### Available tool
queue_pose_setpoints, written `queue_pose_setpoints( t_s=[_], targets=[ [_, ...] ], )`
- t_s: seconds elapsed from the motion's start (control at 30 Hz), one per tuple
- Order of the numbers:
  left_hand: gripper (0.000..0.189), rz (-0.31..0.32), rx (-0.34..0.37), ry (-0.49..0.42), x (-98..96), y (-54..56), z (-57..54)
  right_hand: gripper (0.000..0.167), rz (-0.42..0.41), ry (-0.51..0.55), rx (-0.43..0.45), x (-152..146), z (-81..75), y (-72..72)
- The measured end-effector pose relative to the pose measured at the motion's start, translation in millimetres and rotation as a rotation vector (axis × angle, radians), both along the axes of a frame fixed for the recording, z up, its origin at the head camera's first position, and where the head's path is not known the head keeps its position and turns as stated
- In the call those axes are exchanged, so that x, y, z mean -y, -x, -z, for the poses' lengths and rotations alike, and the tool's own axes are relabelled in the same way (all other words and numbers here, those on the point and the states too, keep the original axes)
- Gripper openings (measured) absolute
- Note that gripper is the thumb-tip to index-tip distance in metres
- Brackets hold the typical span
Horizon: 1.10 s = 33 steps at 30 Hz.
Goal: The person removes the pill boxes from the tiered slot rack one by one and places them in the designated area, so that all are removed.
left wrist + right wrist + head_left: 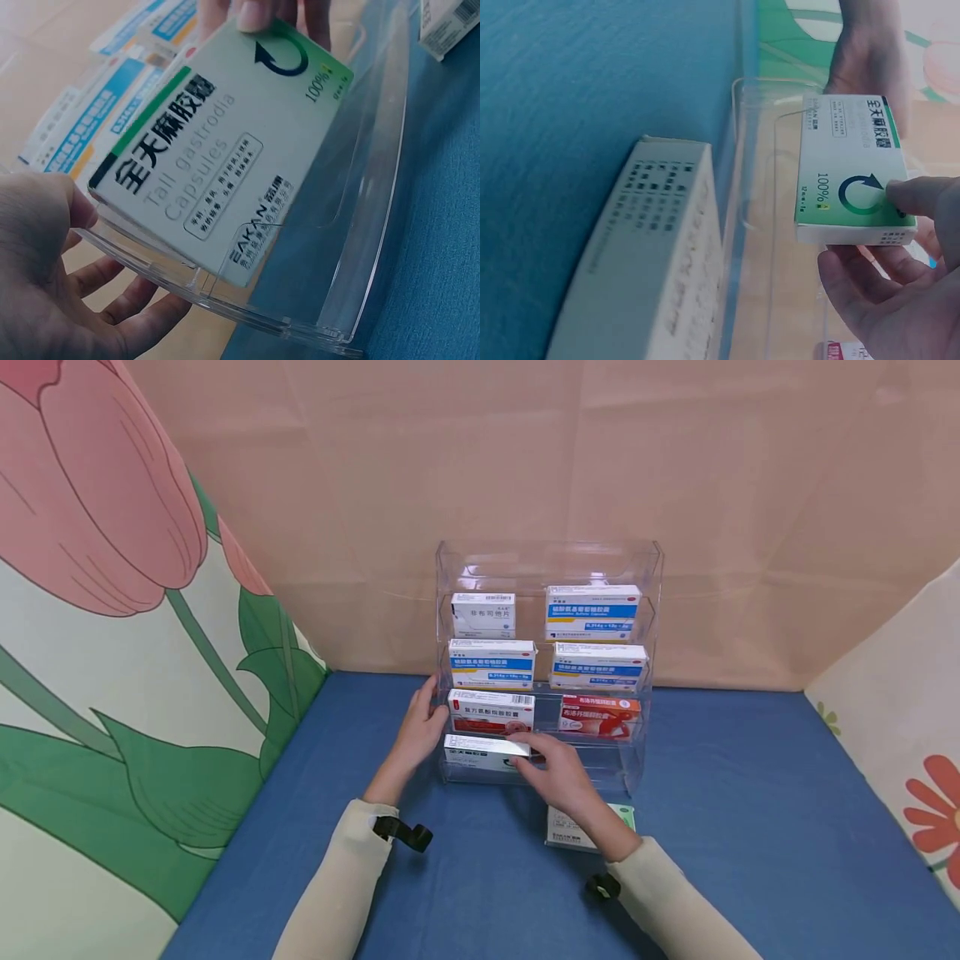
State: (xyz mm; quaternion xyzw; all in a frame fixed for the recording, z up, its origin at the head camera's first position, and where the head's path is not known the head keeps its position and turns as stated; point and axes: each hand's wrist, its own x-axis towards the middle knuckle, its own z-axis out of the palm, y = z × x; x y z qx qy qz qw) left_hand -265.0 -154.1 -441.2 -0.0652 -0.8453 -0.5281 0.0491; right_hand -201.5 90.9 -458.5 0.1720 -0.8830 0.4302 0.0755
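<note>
My right hand (561, 768) pinches the right end of a white and green medicine box (480, 756), thumb on its printed face and fingers at its back. That box stands at the left of the lowest tier of a clear plastic display rack (581, 766). At the rack's left side, my left hand (417, 727) grips the side panel; in the left wrist view the thumb (81, 206) is at its edge and the fingers lie beyond it. A second white and green box (570, 831) lies on the table, partly hidden under my right forearm.
Upper tiers hold blue and white boxes (492, 665), a white box (483, 617), a red and white box (491, 712) and a red box (600, 717). A blue cloth (750, 810) covers the table, and a tan backdrop (360, 527) hangs behind the rack.
</note>
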Motion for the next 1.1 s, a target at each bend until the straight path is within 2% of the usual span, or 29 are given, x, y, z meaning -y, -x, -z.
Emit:
queue_pose_setpoints(
  t_s=[0.23,0.47,0.63,0.9,1.1],
  targets=[
    [0.066,0.003,0.015,0.002,0.5,-0.2,0.6,0.038,-0.012,0.001,0.007,-3,-6.6,-4.8],
    [0.065,0.02,0.01,-0.014,0.5,0.3,0.0,0.034,-0.002,0.038,0.018,-7,-10.9,-8.5],
    [0.066,0.013,0.015,0.005,0.9,-0.6,-0.9,0.036,-0.025,0.061,0.021,-12,-11.9,-11.2],
    [0.065,0.014,0.006,0.016,1.9,0.2,-0.3,0.036,-0.081,0.093,0.135,-16,-9.4,-16.2],
    [0.065,0.018,0.006,0.015,1.8,0.6,0.9,0.032,-0.119,0.099,0.189,-17,-4.3,-17.7]
  ],
)
